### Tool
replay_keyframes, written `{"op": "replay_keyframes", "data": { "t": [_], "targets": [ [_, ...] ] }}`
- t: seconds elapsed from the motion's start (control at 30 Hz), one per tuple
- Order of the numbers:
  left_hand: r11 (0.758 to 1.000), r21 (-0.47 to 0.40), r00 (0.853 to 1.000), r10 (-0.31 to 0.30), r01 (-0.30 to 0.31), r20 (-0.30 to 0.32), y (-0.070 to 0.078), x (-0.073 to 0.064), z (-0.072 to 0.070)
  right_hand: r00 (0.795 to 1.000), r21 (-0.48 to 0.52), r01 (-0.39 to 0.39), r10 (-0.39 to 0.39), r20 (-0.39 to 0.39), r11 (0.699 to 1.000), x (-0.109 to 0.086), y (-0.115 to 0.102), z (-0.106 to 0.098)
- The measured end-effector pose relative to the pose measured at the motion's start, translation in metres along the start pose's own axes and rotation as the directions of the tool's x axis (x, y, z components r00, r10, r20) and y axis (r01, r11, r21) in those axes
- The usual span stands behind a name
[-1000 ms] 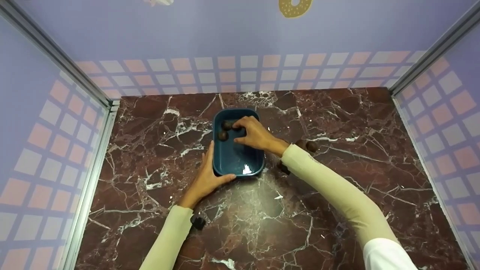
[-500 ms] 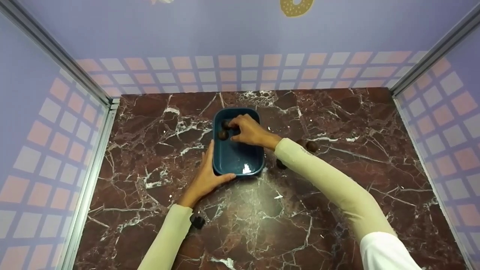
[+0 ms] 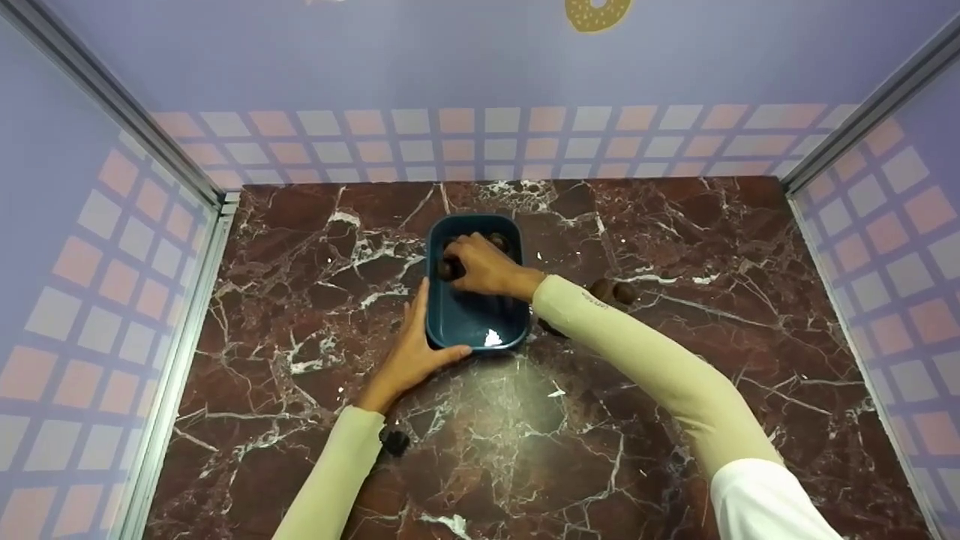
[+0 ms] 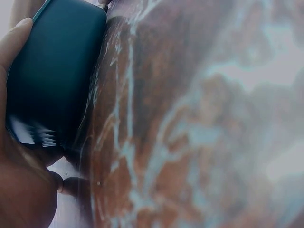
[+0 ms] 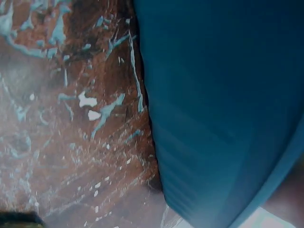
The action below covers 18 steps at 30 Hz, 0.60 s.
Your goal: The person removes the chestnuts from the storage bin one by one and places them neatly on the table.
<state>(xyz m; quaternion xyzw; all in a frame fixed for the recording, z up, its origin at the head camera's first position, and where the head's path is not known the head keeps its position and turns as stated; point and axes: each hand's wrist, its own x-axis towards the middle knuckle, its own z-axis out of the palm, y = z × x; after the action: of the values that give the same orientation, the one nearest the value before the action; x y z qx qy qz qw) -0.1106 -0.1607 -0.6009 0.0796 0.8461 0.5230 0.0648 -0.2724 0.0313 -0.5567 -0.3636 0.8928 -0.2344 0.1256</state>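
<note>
A dark ball (image 3: pixel 448 268) sits inside the blue box (image 3: pixel 477 333), over toward its left wall, where the right hand (image 3: pixel 484 266) reaches it. The grip there is narrow: fingers and thumb are curled round that ball, though how firmly they press cannot be told. A second ball (image 3: pixel 498 241) lies in the far part of the box, just past the knuckles; the hand may hide others.

The left hand (image 3: pixel 411 351) is spread wide at the box's near left corner, thumb along the near edge and straight fingers along the left side, holding no ball. It seems placed there to brace the box against sliding while the right hand works inside. The box stands flat with its near half bare, which probably leaves the wrist room to come in over the right rim.

Two more balls, a left one (image 3: pixel 601 289) and a right one (image 3: pixel 624 292), rest side by side on the marble worktop (image 3: pixel 675 367), right of the box; a dark shape below the right sleeve (image 3: pixel 622 337) is mostly covered.

Only the head view shows the balls. The left wrist view adds the outside of the box and a fingertip (image 4: pixel 23 26) against its rim; the right wrist view shows the outer wall close up, down to the worktop, but not the right hand's hold on the ball
</note>
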Motion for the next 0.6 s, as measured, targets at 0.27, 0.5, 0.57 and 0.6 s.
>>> {"op": "replay_keyframes", "data": {
  "t": [0.27,0.5,0.57,0.6],
  "targets": [
    [1.0,-0.007,1.0,0.027,-0.027,0.0,0.0,0.002,0.001,1.0,0.005,0.013,-0.013,-0.002,1.0,0.0,0.012,0.023],
    [1.0,-0.013,1.0,0.014,-0.014,0.0,-0.001,0.001,0.0,1.0,-0.02,0.006,-0.006,0.009,1.0,-0.017,-0.009,0.01],
    [1.0,-0.007,1.0,0.022,-0.022,0.001,-0.001,0.001,0.0,1.0,-0.018,0.003,-0.003,0.007,1.0,-0.021,-0.011,0.008],
    [1.0,-0.003,1.0,0.028,-0.028,0.0,-0.001,0.001,0.0,1.0,-0.012,0.005,-0.005,0.003,1.0,-0.023,-0.012,0.007]
  ]
}}
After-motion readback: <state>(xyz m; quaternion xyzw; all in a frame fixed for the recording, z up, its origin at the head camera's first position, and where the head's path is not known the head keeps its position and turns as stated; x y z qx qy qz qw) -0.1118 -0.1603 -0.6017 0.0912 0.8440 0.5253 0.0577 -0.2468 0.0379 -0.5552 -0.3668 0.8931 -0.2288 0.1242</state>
